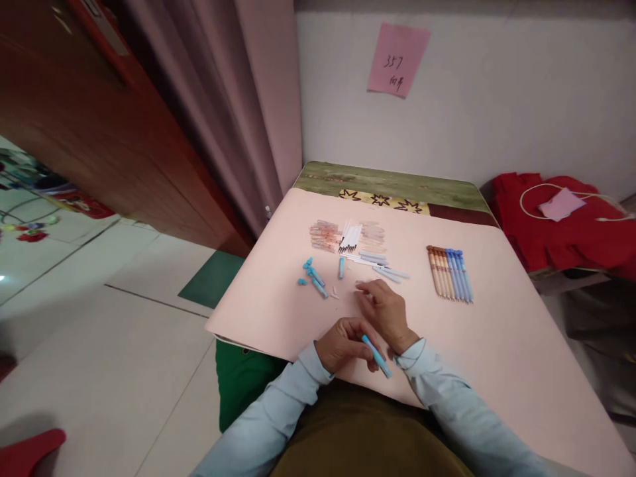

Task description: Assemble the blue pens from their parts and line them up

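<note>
My left hand point(345, 343) is closed around a light-blue pen barrel point(377, 358), which slants down to the right near the table's front edge. Just beyond it, my right hand point(385, 310) is low over the table, fingers bent and tips drawn together by a tiny pale bit too small to name. Left of the fingertips lie small white clip-like pieces point(334, 291). Farther left are blue pen parts point(318, 285) with blue figure-shaped tops point(307, 264). One short blue barrel point(341, 267) lies apart. Beyond the right hand are pale-blue translucent tubes point(390, 273).
Thin white refills with dark ends point(350, 237) lie between reddish-brown barrels point(325, 236) and pale clear ones point(372, 233). A row of finished-looking brown and blue pens point(451, 275) is at right on the pink-covered table point(497, 344). Red cloth point(517, 218) with a white cable lies beyond.
</note>
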Demonstrator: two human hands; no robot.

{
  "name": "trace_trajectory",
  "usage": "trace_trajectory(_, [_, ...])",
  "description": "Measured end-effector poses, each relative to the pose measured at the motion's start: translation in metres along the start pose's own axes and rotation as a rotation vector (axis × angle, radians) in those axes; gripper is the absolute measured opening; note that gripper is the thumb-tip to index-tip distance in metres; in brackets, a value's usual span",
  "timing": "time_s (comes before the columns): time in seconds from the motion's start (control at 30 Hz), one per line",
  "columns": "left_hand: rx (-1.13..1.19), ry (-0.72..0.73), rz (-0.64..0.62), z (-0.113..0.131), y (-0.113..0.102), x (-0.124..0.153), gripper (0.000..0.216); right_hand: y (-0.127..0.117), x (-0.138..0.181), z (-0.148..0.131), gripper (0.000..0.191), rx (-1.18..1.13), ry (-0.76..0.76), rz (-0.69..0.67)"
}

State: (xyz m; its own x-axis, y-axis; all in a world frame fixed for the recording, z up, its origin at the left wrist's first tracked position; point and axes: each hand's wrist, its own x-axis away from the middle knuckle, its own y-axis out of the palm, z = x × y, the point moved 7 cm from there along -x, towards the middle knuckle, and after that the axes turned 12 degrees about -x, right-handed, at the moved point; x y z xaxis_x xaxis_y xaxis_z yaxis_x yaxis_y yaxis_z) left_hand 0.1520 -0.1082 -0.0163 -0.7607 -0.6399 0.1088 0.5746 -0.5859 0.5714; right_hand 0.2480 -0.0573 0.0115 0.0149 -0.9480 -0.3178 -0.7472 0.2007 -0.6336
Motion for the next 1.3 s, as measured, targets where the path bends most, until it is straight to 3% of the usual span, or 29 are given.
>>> trace_trajectory(0.13, [0.024, -0.032, -0.037, 0.000, 0.004, 0.002, 0.034, 0.036, -0.009, -0.025, 0.030, 0.063, -0.059, -0.256])
trace_trajectory(0.4, [0.054, -0.027, -0.009, -0.002, 0.001, 0.003, 0.033, 0.051, -0.021, -0.035, 0.025, 0.253, -0.075, -0.408])
trace_trajectory(0.57, [0.183, 0.020, 0.092, 0.005, -0.011, 0.006, 0.032, 0.030, -0.013, -0.016, 0.025, 0.353, -0.037, -0.325])
trace_trajectory(0.73, [0.475, 0.091, 0.407, 0.023, -0.050, 0.013, 0.021, -0.019, 0.002, 0.005, 0.028, 0.211, -0.016, -0.012])
trace_trajectory(0.9, [0.508, 0.001, 0.505, 0.024, -0.063, 0.008, 0.009, -0.057, 0.018, 0.032, 0.025, 0.023, 0.166, 0.199])
trace_trajectory(0.97, [0.488, -0.033, 0.507, 0.022, -0.061, 0.007, 0.006, -0.060, 0.021, 0.034, 0.024, -0.040, 0.193, 0.199])
trace_trajectory(1.1, [0.465, -0.044, 0.506, 0.023, -0.059, 0.006, 0.007, -0.046, 0.017, 0.018, 0.021, -0.078, 0.099, 0.097])
trace_trajectory(1.3, [0.387, -0.022, 0.478, 0.024, -0.057, 0.006, 0.020, -0.009, 0.001, 0.004, 0.022, 0.127, 0.064, -0.093])
